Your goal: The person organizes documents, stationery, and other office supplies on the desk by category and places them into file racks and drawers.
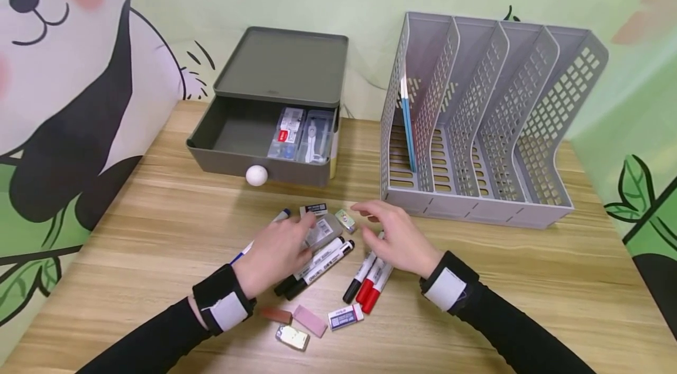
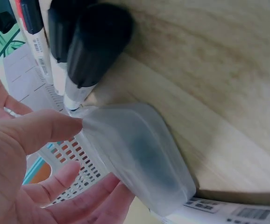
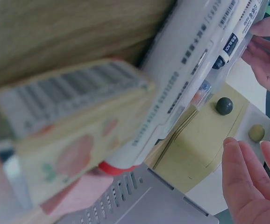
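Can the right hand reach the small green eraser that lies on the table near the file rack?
Probably yes. The right hand hovers open just beside the green eraser, and nothing lies between them. The left hand is busy at the clear plastic case beside it, but it does not cover the eraser.

On the table (image 1: 158,233), the drawer box (image 1: 275,103) stood at eleven o'clock from the heap of markers (image 1: 328,262) and erasers, and the file rack (image 1: 492,121) stood at one o'clock, just right of the box. The left hand (image 1: 275,253) lay on the heap's nine o'clock side, touching a small plastic case (image 1: 322,231) (image 2: 139,158), with the right hand (image 1: 396,239) at three o'clock above more markers (image 1: 370,280). Loose erasers (image 1: 317,321) lay at six o'clock, nearest the person.
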`<state>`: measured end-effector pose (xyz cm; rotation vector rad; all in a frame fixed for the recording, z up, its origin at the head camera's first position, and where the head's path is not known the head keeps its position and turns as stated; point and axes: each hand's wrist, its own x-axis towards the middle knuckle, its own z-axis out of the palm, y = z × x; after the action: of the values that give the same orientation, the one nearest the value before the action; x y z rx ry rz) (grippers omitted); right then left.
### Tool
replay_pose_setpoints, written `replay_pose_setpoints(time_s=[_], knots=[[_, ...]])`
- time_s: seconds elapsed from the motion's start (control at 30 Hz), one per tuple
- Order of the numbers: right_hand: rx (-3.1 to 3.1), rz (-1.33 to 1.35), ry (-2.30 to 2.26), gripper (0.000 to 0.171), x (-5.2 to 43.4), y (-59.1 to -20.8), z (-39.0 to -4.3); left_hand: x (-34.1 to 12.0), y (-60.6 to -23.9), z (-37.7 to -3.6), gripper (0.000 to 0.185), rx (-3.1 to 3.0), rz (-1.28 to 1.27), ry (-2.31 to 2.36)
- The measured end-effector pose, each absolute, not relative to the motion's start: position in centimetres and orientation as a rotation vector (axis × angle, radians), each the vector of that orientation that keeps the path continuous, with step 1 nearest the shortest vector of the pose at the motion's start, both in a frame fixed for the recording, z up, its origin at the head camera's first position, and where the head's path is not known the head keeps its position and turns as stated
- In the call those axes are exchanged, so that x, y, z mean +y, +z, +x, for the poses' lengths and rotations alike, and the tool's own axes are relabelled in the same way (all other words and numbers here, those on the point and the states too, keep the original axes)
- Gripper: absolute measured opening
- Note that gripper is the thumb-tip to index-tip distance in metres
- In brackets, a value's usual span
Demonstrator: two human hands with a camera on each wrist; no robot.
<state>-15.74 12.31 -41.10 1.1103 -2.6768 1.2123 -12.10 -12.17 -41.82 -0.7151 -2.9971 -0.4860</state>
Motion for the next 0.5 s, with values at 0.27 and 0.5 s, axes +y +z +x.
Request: replay_pose_setpoints(time_s=[0.27, 0.5], knots=[[-2.675, 1.026, 1.347, 0.038, 12.0, -41.1, -16.1, -12.1, -41.3, -11.9, 0.041, -2.918, -0.733, -0.534], [-2.7, 0.915, 1.653, 0.037, 11.5, -40.9, -16.5, -11.3, -40.4, -11.3, 0.041, -2.773, -0.852, -0.582]])
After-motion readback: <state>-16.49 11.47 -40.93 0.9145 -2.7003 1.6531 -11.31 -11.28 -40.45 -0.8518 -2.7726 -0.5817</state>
